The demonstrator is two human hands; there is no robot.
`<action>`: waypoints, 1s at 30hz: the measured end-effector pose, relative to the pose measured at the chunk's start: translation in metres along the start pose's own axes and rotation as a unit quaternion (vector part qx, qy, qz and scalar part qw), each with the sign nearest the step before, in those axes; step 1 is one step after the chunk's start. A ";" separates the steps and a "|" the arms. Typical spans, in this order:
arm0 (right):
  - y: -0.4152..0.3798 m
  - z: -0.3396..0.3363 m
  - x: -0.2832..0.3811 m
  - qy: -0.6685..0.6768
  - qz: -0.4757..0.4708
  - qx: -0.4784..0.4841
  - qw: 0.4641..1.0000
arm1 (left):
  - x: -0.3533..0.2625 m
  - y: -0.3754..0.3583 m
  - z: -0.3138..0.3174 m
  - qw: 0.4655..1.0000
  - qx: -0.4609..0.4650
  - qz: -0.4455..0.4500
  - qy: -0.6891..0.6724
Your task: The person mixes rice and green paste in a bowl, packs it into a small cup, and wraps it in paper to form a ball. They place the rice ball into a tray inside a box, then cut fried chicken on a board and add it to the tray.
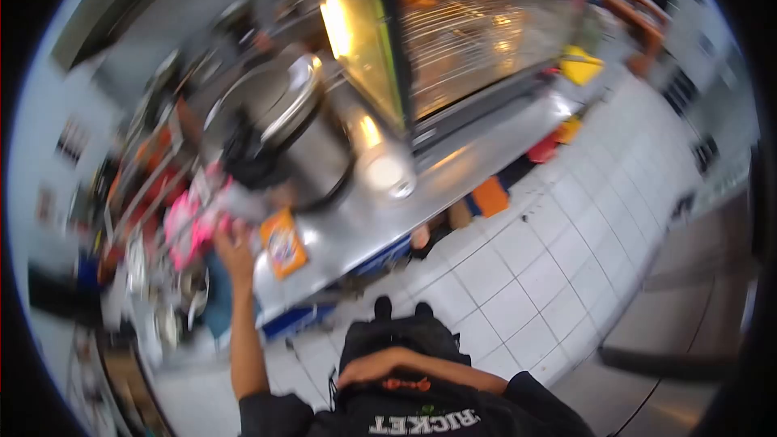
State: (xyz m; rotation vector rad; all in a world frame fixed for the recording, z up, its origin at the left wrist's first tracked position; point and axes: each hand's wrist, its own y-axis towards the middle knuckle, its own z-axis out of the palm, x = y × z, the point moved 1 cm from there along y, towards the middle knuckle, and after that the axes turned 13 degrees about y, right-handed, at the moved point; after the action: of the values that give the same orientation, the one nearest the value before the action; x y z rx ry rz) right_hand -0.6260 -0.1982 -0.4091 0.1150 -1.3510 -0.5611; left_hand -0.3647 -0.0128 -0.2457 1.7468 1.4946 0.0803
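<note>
My left hand (235, 255) stretches out over the left part of the metal counter, at the edge of a crumpled bright pink plastic or cloth bundle (190, 222). Its fingers look spread against the pink material, though motion blurs them. An orange packet with a pale round label (283, 244) lies just right of that hand. My right hand (364, 367) rests across the front of my dark shirt, its fingers mostly hidden. Behind the packet stands a large metal pot (316, 146), with a black crumpled thing (247, 150) by its near side.
A white round-topped container (387, 174) stands beside the pot. Right of it is a lit glass cabinet with wire racks (477, 40). A yellow item (581, 66) lies at the counter's far end. Metal bowls (194, 287) sit at the left. White tiles (518, 299) cover the floor.
</note>
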 end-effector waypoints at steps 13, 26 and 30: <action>0.111 0.059 0.021 0.160 0.212 0.312 0.912 | 0.112 -0.674 -0.183 0.764 0.294 -0.516 0.252; 0.308 0.181 -0.129 0.248 0.295 0.481 0.787 | 0.144 -0.819 -0.232 0.412 0.122 -0.899 -0.081; 0.336 0.216 -0.201 0.240 0.315 0.505 0.767 | 0.220 -0.706 -0.301 0.465 0.153 -0.870 -0.051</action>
State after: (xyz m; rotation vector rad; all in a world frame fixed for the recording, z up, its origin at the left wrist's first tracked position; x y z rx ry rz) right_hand -0.7459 0.2327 -0.4052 0.6120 -0.9558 0.7825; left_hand -1.0210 0.3063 -0.5686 -0.3746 2.4925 -1.3470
